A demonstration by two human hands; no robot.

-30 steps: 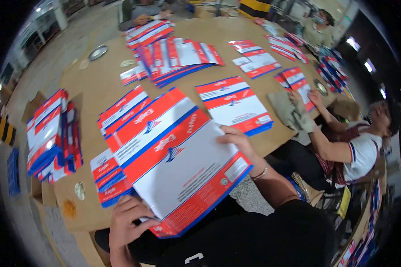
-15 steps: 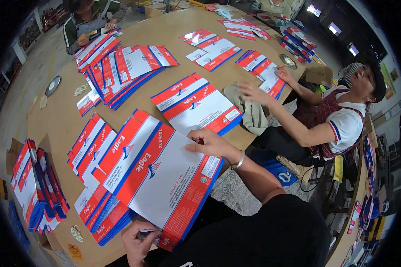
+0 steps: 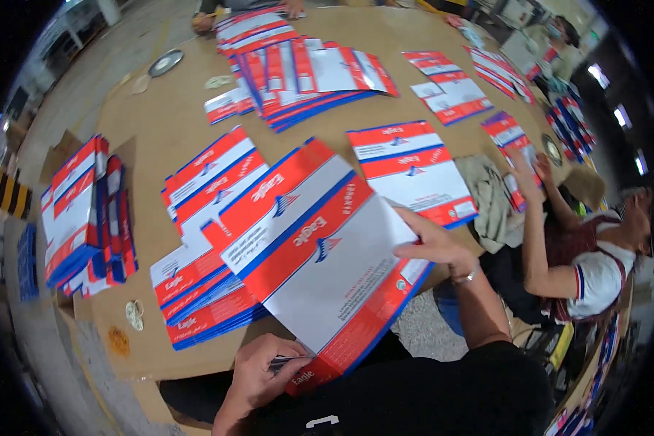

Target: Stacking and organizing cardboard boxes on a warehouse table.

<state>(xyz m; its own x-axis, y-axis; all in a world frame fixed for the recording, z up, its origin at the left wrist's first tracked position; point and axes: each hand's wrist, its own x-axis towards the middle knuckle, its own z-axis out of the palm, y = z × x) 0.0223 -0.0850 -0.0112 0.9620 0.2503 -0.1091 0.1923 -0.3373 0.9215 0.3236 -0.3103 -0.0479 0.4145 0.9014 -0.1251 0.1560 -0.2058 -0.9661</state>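
A flat unfolded carton (image 3: 349, 276), white with red bands and blue edges, is held tilted over the table's near edge. My right hand (image 3: 439, 243) grips its far right edge, thumb on the white panel and fingers mostly hidden behind. At the carton's near left corner, my left hand (image 3: 258, 367) is closed around a small grey metal tool (image 3: 289, 360) whose kind I cannot make out; its tip meets the red flap. A pile of similar flat cartons (image 3: 211, 309) lies beneath and left of the held one. Another pile of cartons (image 3: 414, 185) lies beyond my right hand.
More carton stacks stand at the left edge (image 3: 76, 211) and far side (image 3: 305, 76) of the table (image 3: 160, 145). Rubber bands (image 3: 134, 315) and a metal dish (image 3: 166, 63) lie there too. A co-worker (image 3: 588, 247) sits at the right, near a crumpled cloth (image 3: 485, 192).
The view has swung left, so the table's things appear farther right. Both my hands keep hold of the carton and the tool. The co-worker's hands have moved closer together over cartons.
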